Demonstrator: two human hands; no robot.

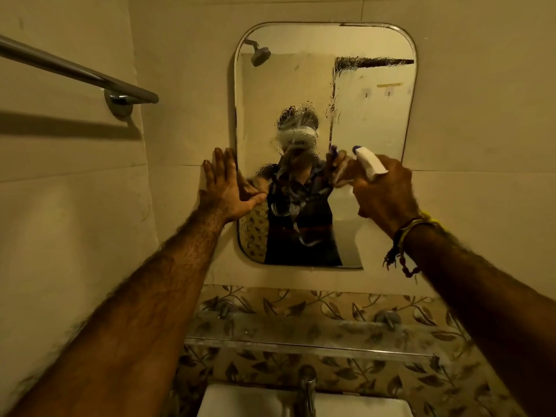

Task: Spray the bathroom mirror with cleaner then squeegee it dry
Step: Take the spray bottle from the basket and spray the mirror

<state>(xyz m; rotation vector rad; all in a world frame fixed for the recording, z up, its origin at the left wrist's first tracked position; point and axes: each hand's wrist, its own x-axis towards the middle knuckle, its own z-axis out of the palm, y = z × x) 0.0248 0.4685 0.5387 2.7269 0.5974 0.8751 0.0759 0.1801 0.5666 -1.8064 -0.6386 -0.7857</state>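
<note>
Hanging on the wall, the mirror point(325, 85) carries wet droplets across its centre and a streaked band near its upper right. Before its lower right part, the right hand point(386, 195) has its fingers clamped around a white spray bottle point(370, 161), nozzle toward the glass. At the mirror's left edge, the left hand point(227, 188) lies flat, fingers spread, thumb on the glass. Below the mirror run a glass shelf point(301, 335), tap point(307, 386) and basin point(240, 401); a towel rail point(75, 73) stands to its left.
</note>
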